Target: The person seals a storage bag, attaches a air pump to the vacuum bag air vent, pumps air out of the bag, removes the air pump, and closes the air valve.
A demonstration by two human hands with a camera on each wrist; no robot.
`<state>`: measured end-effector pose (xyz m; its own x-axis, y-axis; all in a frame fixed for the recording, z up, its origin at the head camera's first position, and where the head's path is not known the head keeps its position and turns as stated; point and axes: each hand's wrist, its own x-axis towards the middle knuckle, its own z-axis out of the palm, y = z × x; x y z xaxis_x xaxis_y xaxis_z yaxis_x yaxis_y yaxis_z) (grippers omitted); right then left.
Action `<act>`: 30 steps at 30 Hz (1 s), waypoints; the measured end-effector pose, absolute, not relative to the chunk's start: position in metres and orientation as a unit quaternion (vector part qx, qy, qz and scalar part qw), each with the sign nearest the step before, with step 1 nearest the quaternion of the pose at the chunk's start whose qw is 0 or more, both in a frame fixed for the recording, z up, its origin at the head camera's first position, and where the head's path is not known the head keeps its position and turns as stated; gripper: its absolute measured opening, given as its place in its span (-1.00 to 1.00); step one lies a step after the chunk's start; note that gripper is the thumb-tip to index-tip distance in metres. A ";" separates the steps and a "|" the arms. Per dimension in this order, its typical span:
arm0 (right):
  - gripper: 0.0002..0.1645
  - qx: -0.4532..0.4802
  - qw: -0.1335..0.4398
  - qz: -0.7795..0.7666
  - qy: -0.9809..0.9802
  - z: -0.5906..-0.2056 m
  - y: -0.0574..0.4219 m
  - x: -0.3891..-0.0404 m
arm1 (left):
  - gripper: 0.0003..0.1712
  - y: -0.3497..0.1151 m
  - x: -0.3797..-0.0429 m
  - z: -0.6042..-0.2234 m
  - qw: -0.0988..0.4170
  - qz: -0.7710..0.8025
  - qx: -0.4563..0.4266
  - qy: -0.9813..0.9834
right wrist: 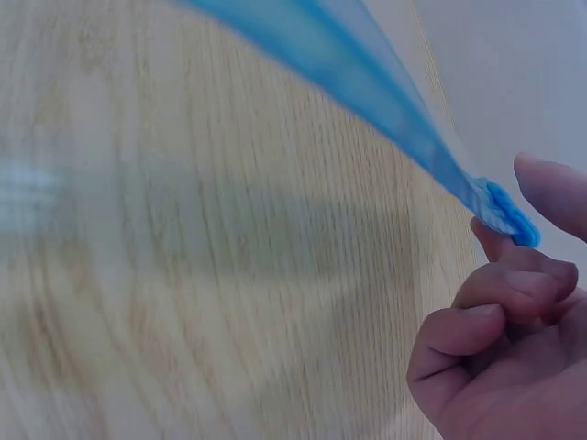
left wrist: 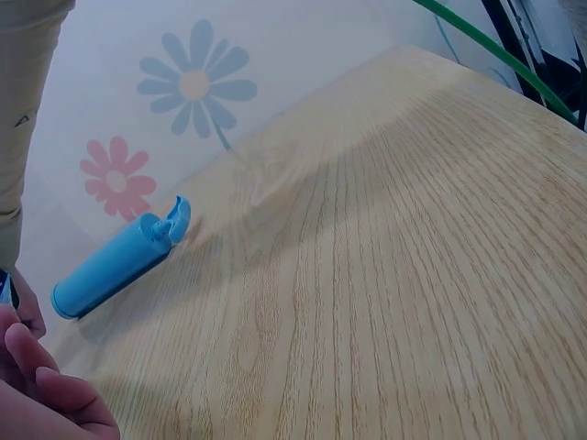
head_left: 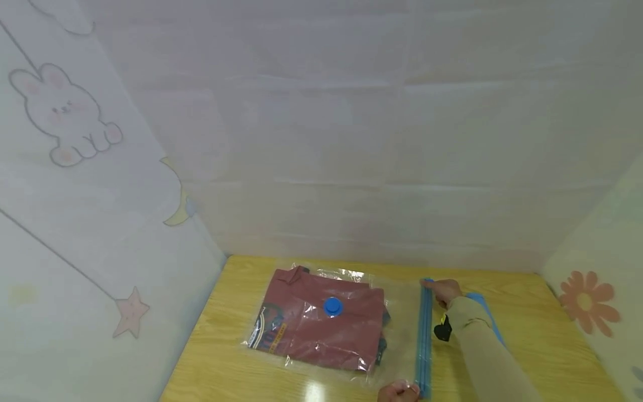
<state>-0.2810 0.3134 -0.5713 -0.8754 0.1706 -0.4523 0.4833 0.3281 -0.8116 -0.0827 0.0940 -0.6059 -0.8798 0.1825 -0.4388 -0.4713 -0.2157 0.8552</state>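
Note:
A clear vacuum storage bag (head_left: pixel 402 318) lies flat on the table, with a folded dark red garment (head_left: pixel 331 335) inside. It has a round blue valve (head_left: pixel 333 306) and a blue zip strip (head_left: pixel 424 340) along its right edge. My right hand (head_left: pixel 444 291) holds the strip's far end, fingers curled. In the right wrist view, a small blue zip slider (right wrist: pixel 509 215) lies between that hand's thumb and index finger. At the strip's near end, my left hand (head_left: pixel 398 391) pinches the bag's corner; the left wrist view shows only its curled fingers (left wrist: pixel 55 390).
A blue hand pump (left wrist: pixel 115 266) lies on the wooden table (left wrist: pixel 367 275) to the right, partly behind the right forearm in the head view. Printed walls (head_left: pixel 321 139) enclose the table's back and sides. A green cord (left wrist: pixel 495 46) hangs past the table edge.

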 end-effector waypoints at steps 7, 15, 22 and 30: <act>-0.61 0.209 0.161 -0.554 0.790 -0.577 0.324 -0.272 | -0.53 0.096 -0.086 -0.595 0.195 0.765 -0.086 0.608; -0.38 0.212 0.184 -0.580 0.764 -0.587 0.331 -0.260 | -0.74 0.104 -0.099 -0.593 0.174 0.765 -0.055 0.618; -0.51 0.148 0.327 -0.570 0.739 -0.591 0.328 -0.247 | -0.66 0.107 -0.108 -0.589 0.176 0.775 -0.045 0.606; -0.67 0.094 0.390 -0.553 0.730 -0.584 0.309 -0.242 | -0.66 0.111 -0.120 -0.593 0.179 0.777 -0.054 0.602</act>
